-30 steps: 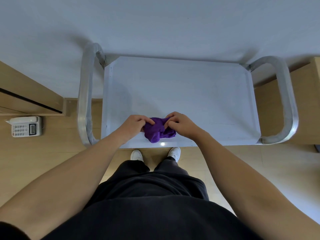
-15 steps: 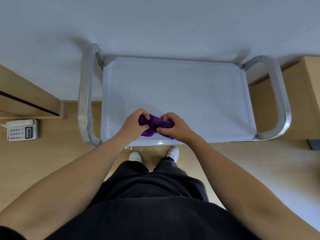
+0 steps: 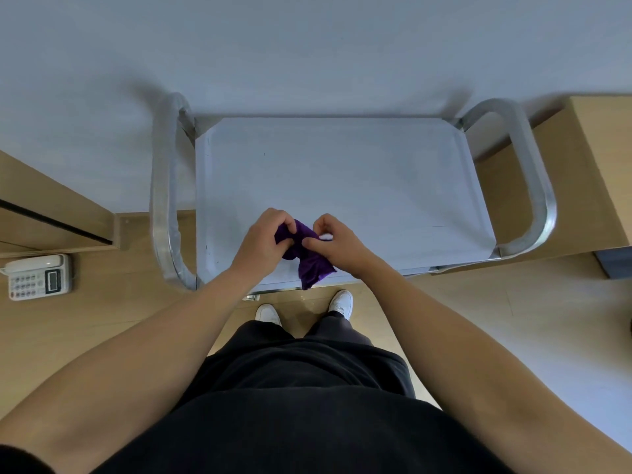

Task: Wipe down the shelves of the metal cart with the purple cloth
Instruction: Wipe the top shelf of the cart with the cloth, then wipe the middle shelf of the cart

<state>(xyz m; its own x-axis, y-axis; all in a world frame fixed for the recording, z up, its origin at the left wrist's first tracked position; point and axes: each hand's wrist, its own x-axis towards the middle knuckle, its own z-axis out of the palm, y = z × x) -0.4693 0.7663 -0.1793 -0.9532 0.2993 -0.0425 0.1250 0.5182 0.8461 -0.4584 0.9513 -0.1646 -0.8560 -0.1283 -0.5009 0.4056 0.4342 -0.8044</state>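
Both hands pinch the purple cloth point(image 3: 309, 258): my left hand point(image 3: 261, 242) and right hand point(image 3: 337, 242) flank it above the cart shelf point(image 3: 359, 186) near edge; its loose end hangs toward me.

Pale wall point(image 3: 307, 46) meets wood-tone floor point(image 3: 85, 313); a telephone point(image 3: 37, 277) lies left, perhaps beside a cabinet point(image 3: 41, 206).

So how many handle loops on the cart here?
2: left handle at the metal cart's left end, right handle at its right end. None seems hidden.

Office-like room: desk telephone point(image 3: 36, 277), wooden cabinet point(image 3: 588, 172), metal cart point(image 3: 164, 200).
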